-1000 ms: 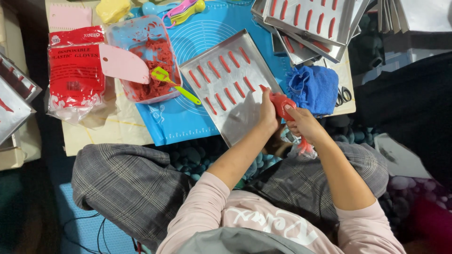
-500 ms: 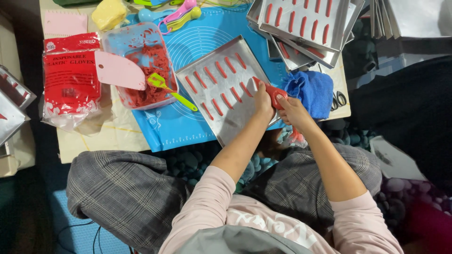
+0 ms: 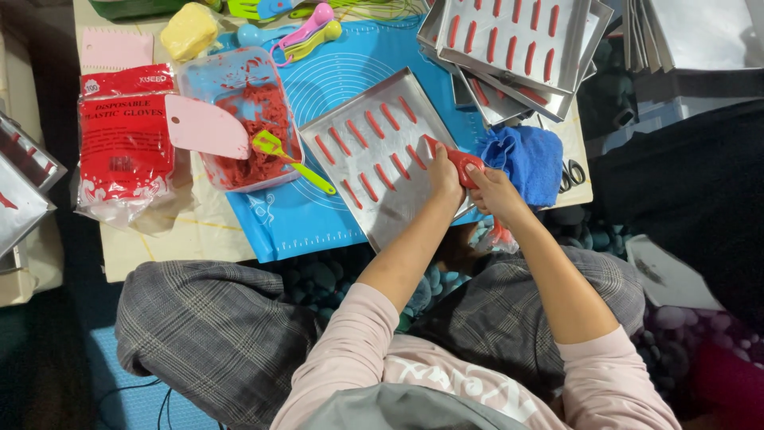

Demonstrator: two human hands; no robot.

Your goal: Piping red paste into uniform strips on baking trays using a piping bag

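Piping bag (image 3: pixel 464 165), red and squeezed between both hands, sits at the near right edge of a metal baking tray (image 3: pixel 350 131) on a blue mat (image 3: pixel 350 76). The left hand (image 3: pixel 444 177) is closed around the bag's front end, where the tip meets the tray; the right hand (image 3: pixel 493 191) grips the bulk of the bag just behind it, fingers wrapped tight. Just right of the hands lies a blue cloth (image 3: pixel 529 159), touching the bag.

On the tray, two slanted rows of short red strips (image 3: pixel 374 123) are already laid down; the near right corner, where the tip is, looks like the last part being filled, and the near left part is bare.

Further left stands a clear tub (image 3: pixel 231 80) of red paste with a green spatula (image 3: pixel 290 159) and a pink scraper (image 3: pixel 205 127) resting on it. Beyond, at the far right, several trays (image 3: pixel 517 40) carrying red strips are stacked, so I judge much of the piping done.
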